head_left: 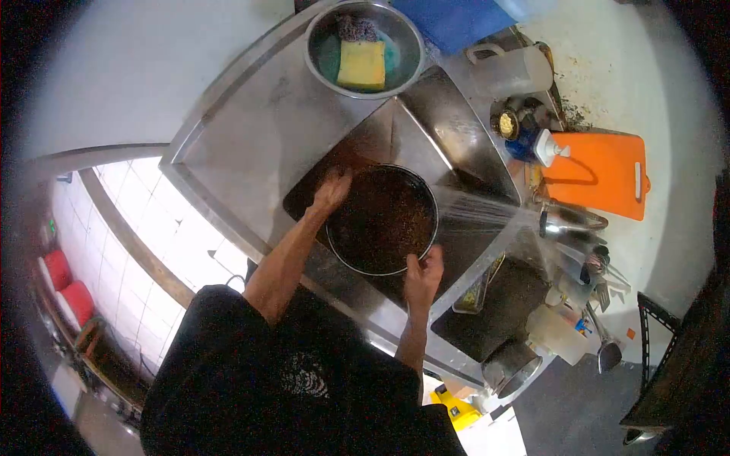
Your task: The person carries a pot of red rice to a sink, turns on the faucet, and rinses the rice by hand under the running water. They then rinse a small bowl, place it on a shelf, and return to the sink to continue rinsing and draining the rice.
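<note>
A round, dark baking pan [384,220] with a light rim is held over the sink basin [449,129]. My left hand [333,190] is closed on its upper left edge. On the lower right edge, my right hand [423,277] grips the rim, fingers partly hidden. Water fans out from the metal faucet [561,221] on the right toward the pan. The pan's inside looks brown and speckled.
A metal bowl [323,82] with a yellow sponge [362,65] and a scrubber stands on the steel counter [255,114]. Behind the sink are a soap pump bottle [544,148], an orange cutting board [597,173] and a clear pitcher [517,74]. Utensils and containers crowd the right.
</note>
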A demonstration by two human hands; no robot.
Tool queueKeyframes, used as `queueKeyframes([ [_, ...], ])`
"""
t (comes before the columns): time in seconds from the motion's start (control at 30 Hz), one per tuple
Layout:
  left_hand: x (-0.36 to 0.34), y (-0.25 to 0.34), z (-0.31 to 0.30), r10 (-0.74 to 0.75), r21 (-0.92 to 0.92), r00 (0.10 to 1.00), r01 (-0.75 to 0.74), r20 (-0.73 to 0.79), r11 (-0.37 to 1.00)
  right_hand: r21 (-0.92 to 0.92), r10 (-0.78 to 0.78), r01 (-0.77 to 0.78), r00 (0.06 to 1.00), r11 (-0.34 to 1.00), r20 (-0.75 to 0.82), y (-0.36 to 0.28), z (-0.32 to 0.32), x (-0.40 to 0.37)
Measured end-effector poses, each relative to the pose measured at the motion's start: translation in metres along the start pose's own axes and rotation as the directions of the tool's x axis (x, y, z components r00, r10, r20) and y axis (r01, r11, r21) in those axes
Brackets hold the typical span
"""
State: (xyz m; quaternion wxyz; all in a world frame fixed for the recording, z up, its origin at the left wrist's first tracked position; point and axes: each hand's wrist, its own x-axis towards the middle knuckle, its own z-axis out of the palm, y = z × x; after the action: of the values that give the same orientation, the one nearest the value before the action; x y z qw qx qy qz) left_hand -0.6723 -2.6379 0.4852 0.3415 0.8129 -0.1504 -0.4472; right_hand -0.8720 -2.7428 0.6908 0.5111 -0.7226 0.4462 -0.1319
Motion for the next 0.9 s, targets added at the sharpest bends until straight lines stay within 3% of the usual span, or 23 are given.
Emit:
queueKeyframes([
  [0.1,-0.004,0.007,0.002,-0.039,-0.079,0.999,0.039,0.008,0.996,0.067,0.049,-0.046,0.998,0.997,-0.039,-0.001,-0.001,0.0],
  [0.2,0.012,-0.009,0.018,-0.075,-0.094,0.997,0.073,-0.024,0.993,-0.021,-0.009,0.009,1.0,1.0,-0.007,0.017,-0.007,-0.002],
  [0.3,0.01,-0.004,0.014,-0.076,-0.098,0.997,0.075,-0.009,0.992,0.029,0.045,-0.045,0.999,0.999,-0.017,0.012,-0.007,-0.004],
  [0.4,0.003,0.011,0.005,-0.075,-0.146,0.997,0.075,0.009,0.986,-0.043,0.071,-0.071,0.997,0.997,-0.021,-0.006,-0.006,-0.004],
  [0.53,-0.032,0.06,-0.021,-0.151,-0.195,0.988,0.14,-0.043,0.971,-0.01,-0.018,0.017,0.999,1.0,-0.048,-0.004,-0.005,-0.003],
  [0.6,-0.026,0.052,-0.016,-0.157,-0.167,0.988,0.153,-0.012,0.974,0.017,-0.048,0.049,0.998,0.999,-0.049,-0.006,-0.006,-0.004],
  [0.63,-0.021,0.046,-0.013,-0.161,-0.138,0.987,0.162,0.017,0.977,0.006,0.047,-0.047,0.999,0.999,-0.028,-0.01,-0.008,-0.005],
  [0.67,-0.016,0.04,-0.01,-0.161,-0.138,0.987,0.162,0.018,0.977,-0.007,0.142,-0.142,0.99,0.99,-0.009,-0.012,-0.011,-0.005],
  [0.77,-0.008,0.028,-0.001,-0.102,-0.2,0.993,0.113,0.065,0.973,-0.075,0.166,-0.166,0.986,0.983,-0.013,-0.011,-0.014,-0.005],
  [0.83,-0.013,0.029,0.001,-0.038,-0.141,0.998,0.03,-0.059,0.99,-0.069,0.142,-0.142,0.99,0.987,-0.009,-0.011,-0.014,-0.004],
  [0.9,-0.019,0.036,-0.006,-0.056,-0.137,0.998,0.052,-0.027,0.989,-0.064,0.118,-0.118,0.993,0.991,-0.005,-0.011,-0.014,-0.004],
])
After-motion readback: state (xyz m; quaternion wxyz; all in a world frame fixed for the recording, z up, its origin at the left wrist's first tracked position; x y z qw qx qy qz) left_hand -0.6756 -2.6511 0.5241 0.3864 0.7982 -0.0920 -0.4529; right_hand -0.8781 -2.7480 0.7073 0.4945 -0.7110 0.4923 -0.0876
